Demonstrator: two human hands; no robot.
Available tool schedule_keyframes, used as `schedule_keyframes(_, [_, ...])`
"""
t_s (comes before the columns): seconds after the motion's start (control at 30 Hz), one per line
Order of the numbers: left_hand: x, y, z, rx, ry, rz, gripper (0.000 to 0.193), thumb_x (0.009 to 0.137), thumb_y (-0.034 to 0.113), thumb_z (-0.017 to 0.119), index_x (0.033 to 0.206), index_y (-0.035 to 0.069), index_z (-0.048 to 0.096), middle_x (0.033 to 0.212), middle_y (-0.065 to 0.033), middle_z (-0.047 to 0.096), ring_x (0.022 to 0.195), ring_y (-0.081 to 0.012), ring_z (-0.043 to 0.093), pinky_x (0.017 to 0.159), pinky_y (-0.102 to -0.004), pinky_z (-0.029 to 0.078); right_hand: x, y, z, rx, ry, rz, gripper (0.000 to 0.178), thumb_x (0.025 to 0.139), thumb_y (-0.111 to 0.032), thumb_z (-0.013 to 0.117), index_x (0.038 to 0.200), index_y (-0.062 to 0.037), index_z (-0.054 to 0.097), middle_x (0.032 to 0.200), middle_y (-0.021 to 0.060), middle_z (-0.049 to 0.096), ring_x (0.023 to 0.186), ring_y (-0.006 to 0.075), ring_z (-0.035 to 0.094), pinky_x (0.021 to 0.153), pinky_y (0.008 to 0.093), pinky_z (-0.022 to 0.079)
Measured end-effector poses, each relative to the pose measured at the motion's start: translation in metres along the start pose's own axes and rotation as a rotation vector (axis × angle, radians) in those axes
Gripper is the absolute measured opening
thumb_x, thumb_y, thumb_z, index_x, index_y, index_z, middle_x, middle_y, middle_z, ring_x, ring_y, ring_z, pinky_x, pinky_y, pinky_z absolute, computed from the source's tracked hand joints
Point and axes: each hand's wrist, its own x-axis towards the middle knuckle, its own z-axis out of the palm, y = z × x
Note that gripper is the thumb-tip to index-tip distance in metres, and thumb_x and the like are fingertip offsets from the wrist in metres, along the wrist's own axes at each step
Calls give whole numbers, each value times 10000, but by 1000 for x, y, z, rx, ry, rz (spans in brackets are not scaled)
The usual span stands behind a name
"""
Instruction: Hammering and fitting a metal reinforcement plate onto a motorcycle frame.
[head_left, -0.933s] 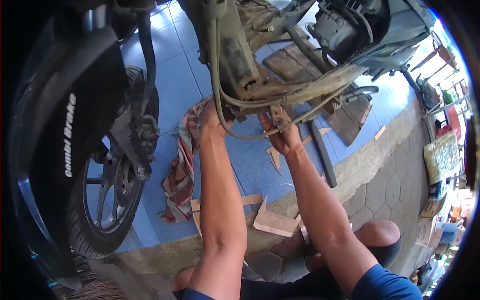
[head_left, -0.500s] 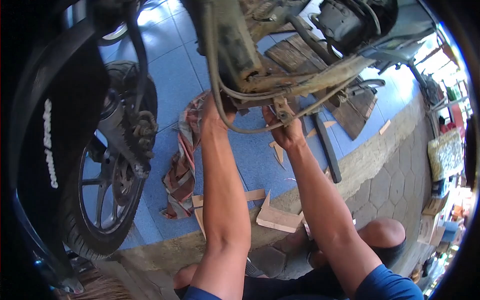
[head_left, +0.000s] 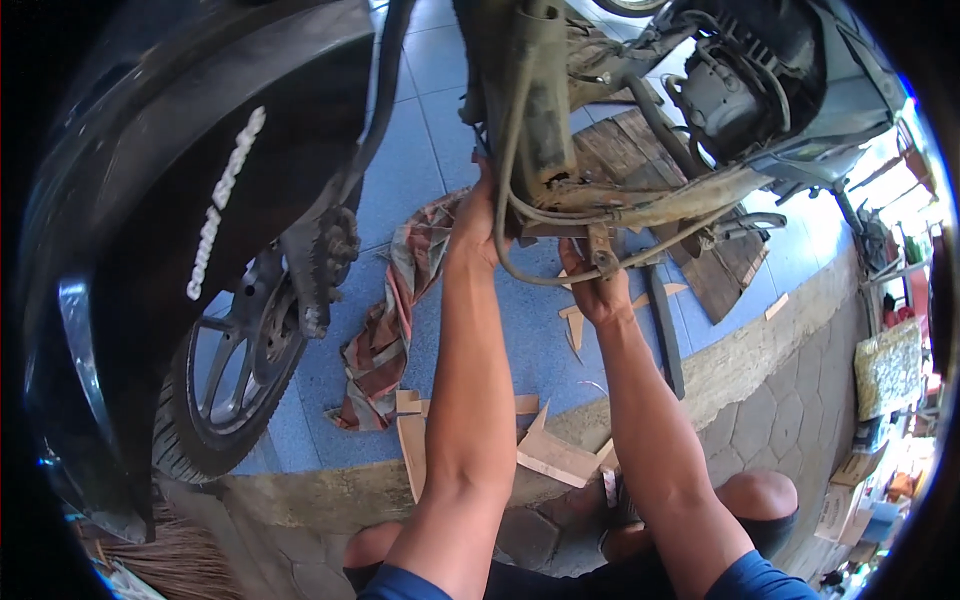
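I look down at the grimy underside of a stripped scooter frame [head_left: 545, 130] with its cables and tubes bared. My left hand [head_left: 478, 232] reaches up behind the frame's thick dirty column, fingers hidden against the metal. My right hand [head_left: 592, 280] is closed around a small metal bracket [head_left: 600, 248] that hangs from the frame, beside a looping grey cable [head_left: 520, 262]. Both forearms rise from the lower edge.
The front wheel [head_left: 235, 370] and black mudguard [head_left: 190, 190] fill the left. A striped rag [head_left: 395, 310], cardboard scraps [head_left: 550, 455] and a dark metal bar [head_left: 665, 330] lie on the blue tiles. The engine [head_left: 745, 85] sits at top right, wooden boards [head_left: 720, 270] below it. My knees rest by a concrete kerb.
The view has shifted closer under the frame. My left hand has slid higher behind the column. My right hand stays on the bracket.
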Motion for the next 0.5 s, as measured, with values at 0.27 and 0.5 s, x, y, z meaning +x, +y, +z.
schedule_keyframes(0.27, [15,-1,-21,7,-76,-11,494,1017,422,444,1330,44,504,1328,-123,553,1189,-268,563,962,-433,529,4,4,6,34,-7,-9,391,1001,-272,522,1302,-24,489,1227,117,577,1074,247,593,970,420,510])
schedule_keyframes(0.5, [5,-2,-3,92,-8,27,453,1012,355,494,1346,49,493,1351,-122,532,1202,-267,548,985,-422,520,3,-10,-1,-2,25,-28,426,1000,-303,526,1306,-8,508,1237,125,593,1068,236,608,907,366,536])
